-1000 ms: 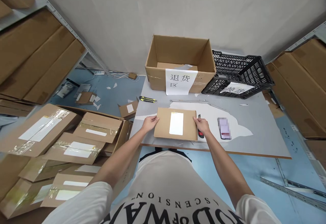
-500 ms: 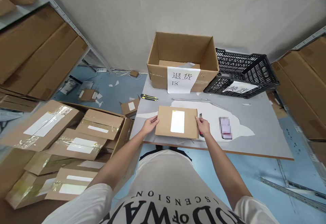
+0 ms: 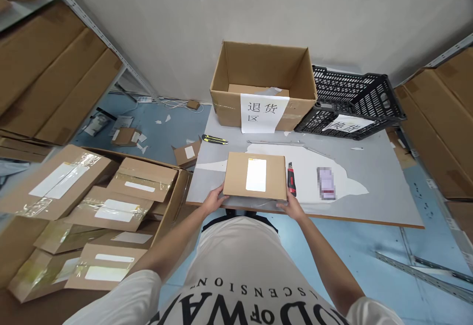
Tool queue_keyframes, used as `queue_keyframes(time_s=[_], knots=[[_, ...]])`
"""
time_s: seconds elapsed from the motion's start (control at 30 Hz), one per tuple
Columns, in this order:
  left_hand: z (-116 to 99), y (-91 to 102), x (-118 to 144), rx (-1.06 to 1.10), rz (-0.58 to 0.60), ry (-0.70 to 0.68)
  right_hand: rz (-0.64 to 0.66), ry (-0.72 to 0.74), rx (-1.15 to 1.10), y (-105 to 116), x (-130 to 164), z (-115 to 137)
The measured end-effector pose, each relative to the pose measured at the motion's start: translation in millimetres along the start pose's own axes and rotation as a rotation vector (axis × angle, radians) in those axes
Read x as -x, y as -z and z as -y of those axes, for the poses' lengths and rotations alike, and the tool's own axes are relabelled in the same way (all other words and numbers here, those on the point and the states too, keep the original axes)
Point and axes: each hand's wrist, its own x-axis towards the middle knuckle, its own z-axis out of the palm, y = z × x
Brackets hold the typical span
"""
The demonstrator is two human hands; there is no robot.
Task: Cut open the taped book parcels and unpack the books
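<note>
Grey desk (image 3: pixel 369 187) carries a flat brown cardboard parcel with a white label (image 3: pixel 254 175) at its near edge, probably light and stiff, left hand (image 3: pixel 212 200) and right hand (image 3: pixel 293 209) clamped on its near corners.

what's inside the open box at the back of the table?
The open box shows bare cardboard walls, with a flat brown piece and a bit of grey wrap low at the front. Its front wall and the paper sign cover the floor, so anything lower is hidden.
</note>
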Motion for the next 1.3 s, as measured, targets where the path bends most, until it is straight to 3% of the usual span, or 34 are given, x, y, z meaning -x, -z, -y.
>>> queue_keyframes(time_s=[0.23, 0.4, 0.6, 0.8, 0.97, 1.1, 1.3], knots=[[11, -12.7, -2, 0.016, -0.064, 0.011, -0.046, -0.018, -0.021, -14, -9, -7], [6, -11.2, -2, -0.005, -0.067, -0.004, -0.049, 0.012, -0.060, -13, -10, -2], [-22, 4.6, -11, -0.096, -0.060, -0.007, -0.033, 0.072, -0.094, 4, -16, 21], [-65, 18.3, -28, -0.197, -0.150, 0.025, -0.055, 0.049, -0.029, 28, -26, 54], [-94, 26.5, -46, -0.302, -0.194, 0.040, -0.082, -0.023, 0.217, 46, -38, 81], [-103, 30.2, -63, -0.322, -0.258, 0.137, -0.103, -0.054, 0.440, 51, -52, 94], [-100, 31.9, -87, -0.341, -0.294, 0.243, -0.085, -0.104, 0.483, 53, -75, 100]])
